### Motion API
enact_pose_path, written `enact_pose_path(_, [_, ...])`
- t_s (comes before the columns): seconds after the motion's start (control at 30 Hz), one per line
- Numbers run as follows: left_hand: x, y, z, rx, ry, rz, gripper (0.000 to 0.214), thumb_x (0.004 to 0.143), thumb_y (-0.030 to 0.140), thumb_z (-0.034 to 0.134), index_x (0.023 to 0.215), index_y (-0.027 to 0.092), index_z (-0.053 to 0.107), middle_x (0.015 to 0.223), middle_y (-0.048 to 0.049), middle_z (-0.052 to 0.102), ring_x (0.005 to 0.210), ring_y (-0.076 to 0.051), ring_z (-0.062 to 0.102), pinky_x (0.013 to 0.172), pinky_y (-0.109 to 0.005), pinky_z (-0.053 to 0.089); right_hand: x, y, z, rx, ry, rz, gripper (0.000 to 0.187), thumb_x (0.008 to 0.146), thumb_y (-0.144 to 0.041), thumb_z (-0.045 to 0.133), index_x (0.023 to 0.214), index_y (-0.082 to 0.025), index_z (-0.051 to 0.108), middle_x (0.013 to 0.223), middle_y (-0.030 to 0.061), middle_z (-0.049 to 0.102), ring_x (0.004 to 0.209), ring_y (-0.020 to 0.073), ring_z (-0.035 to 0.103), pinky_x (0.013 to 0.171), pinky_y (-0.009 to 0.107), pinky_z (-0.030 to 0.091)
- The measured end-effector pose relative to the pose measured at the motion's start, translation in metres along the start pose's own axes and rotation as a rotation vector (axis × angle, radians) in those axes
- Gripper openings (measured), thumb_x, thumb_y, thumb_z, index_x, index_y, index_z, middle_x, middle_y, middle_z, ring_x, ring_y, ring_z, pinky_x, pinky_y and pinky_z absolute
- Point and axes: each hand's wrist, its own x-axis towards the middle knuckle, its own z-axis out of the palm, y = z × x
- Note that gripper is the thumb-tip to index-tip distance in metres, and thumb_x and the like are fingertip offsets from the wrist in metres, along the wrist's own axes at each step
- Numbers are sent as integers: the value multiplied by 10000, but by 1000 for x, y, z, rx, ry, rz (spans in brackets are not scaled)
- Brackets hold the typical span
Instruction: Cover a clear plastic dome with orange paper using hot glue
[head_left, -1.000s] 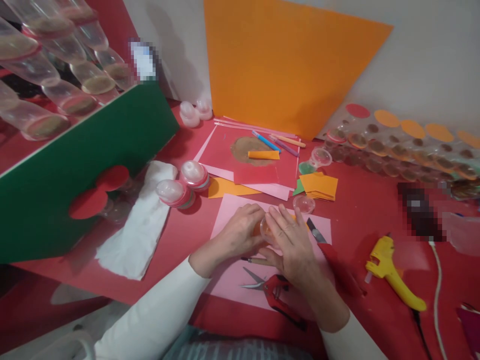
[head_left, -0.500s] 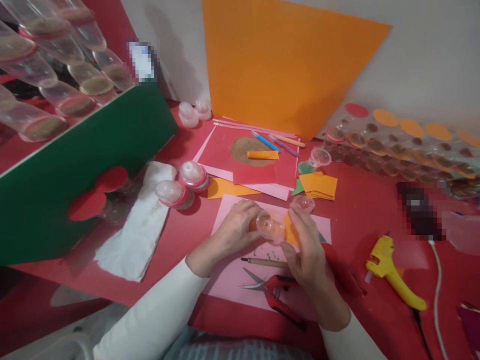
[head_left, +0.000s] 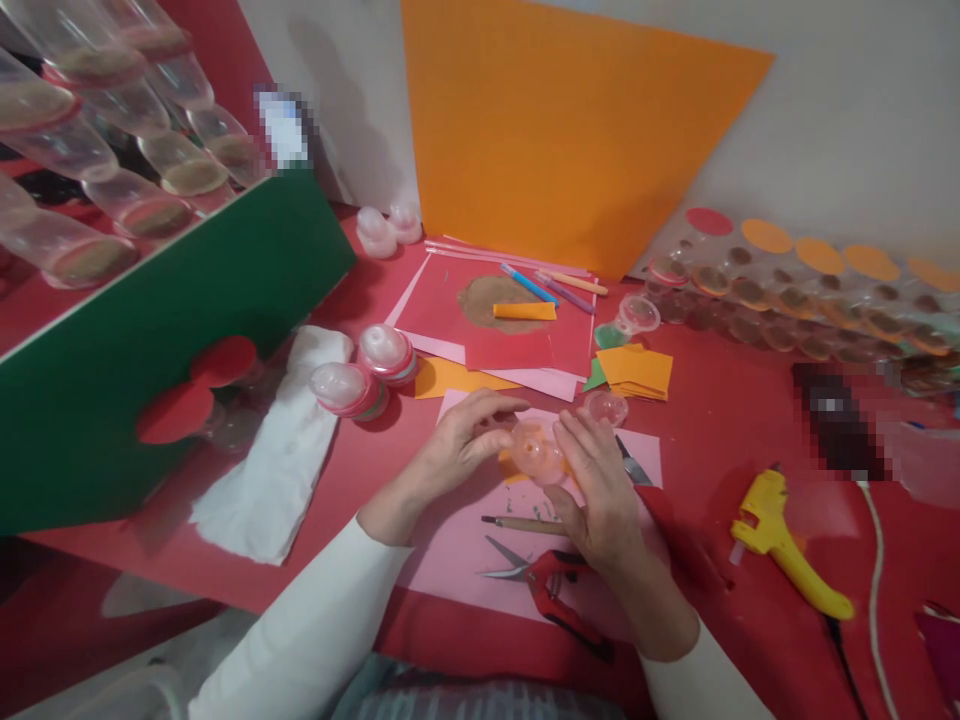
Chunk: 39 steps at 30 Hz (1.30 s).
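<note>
A clear plastic cup with a rounded end (head_left: 537,452) sits over the pink sheet, with orange paper (head_left: 513,468) showing under it. My right hand (head_left: 596,480) grips the cup from the right, thumb below and fingers along its side. On the other side, my left hand (head_left: 472,440) is open, its curved fingers apart and close to the cup's left edge. Below the cup lies a thin tool with a wooden handle (head_left: 525,524). Nearer me are red-handled scissors (head_left: 547,582), blades apart. Another clear cup (head_left: 606,408) is just behind my right fingers.
A yellow glue gun (head_left: 791,555) lies at the right. Orange paper pieces (head_left: 637,372) and markers (head_left: 529,284) lie farther back. White cloth (head_left: 281,450) and two plastic containers (head_left: 349,388) are at the left, beside a green panel (head_left: 172,330). Stacked plastic cups (head_left: 795,300) line the back right.
My left hand has come off the cup and moved slightly left, its fingers spreading. The orange paper by my right hand now shows mostly beneath the cup.
</note>
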Motion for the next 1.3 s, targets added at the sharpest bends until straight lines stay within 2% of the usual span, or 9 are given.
enact_pose_path(0.1, [1, 1, 9, 13, 55, -13, 445, 962, 614, 629, 1083, 223, 804, 1028, -107, 778, 964, -258, 707, 911, -401, 557, 2, 1, 1, -21, 0, -45, 553, 1116, -407, 419, 1635, -215, 394, 1419, 129, 698, 1425, 312, 574, 1228, 574, 397])
enact_pose_path(0.23, [2, 2, 17, 8, 77, -17, 308, 977, 464, 647, 1017, 205, 809, 997, -101, 795, 943, -241, 722, 896, -381, 557, 5, 2, 1, -19, 23, -98, 561, 1103, -322, 475, 1642, -202, 377, 1383, 122, 727, 1377, 297, 624, 1248, 579, 367])
enact_pose_path(0.43, [2, 5, 15, -24, 80, -67, 231, 945, 409, 686, 976, 210, 800, 988, -85, 804, 919, -232, 716, 893, -375, 561, 7, 0, 1, -27, 23, -83, 557, 1105, -300, 489, 1644, -222, 373, 1348, 116, 750, 1240, 268, 725, 1260, 543, 374])
enact_pose_path(0.7, [1, 6, 18, 30, 124, -55, 188, 928, 342, 660, 915, 200, 783, 908, -67, 797, 843, -208, 703, 784, -324, 552, 1, 0, 4, 1, 13, -62, 643, 1081, -306, 546, 1675, -256, 304, 1411, 112, 713, 1303, 280, 686, 1271, 559, 365])
enact_pose_path(0.8, [0, 9, 20, 39, 158, -53, 193, 923, 306, 626, 870, 191, 771, 860, -62, 800, 796, -200, 703, 766, -316, 561, -1, -2, 2, 16, 22, -36, 620, 1088, -335, 520, 1669, -253, 318, 1452, 127, 681, 1342, 292, 655, 1231, 554, 425])
enact_pose_path(0.93, [0, 14, 20, -26, 234, -93, 204, 887, 339, 658, 805, 182, 760, 794, -59, 789, 685, -186, 677, 658, -293, 544, -1, -3, -4, 77, 118, 40, 578, 1083, -321, 512, 1642, -255, 382, 1438, 139, 677, 1340, 300, 647, 1096, 507, 567])
enact_pose_path(1.03, [0, 21, 18, -141, 324, -117, 234, 872, 397, 693, 776, 190, 743, 814, -64, 798, 725, -201, 701, 655, -296, 550, -2, 2, -4, 152, 170, 143, 528, 1080, -306, 503, 1602, -248, 446, 1395, 148, 692, 1308, 304, 664, 1032, 492, 609])
enact_pose_path(1.13, [0, 28, 19, -270, 389, -114, 300, 869, 456, 721, 724, 194, 708, 806, -59, 792, 692, -184, 685, 625, -289, 540, -5, 9, 3, 273, 155, 265, 507, 1070, -340, 527, 1563, -229, 488, 1392, 166, 686, 1255, 302, 692, 1004, 484, 622])
enact_pose_path(1.3, [-1, 36, 27, -447, 479, -44, 401, 830, 501, 787, 638, 203, 600, 700, -14, 731, 542, -128, 585, 549, -276, 503, -6, 11, 14, 588, 101, 455, 447, 1032, -432, 593, 1420, -210, 603, 1266, 156, 750, 1073, 252, 762, 827, 360, 662])
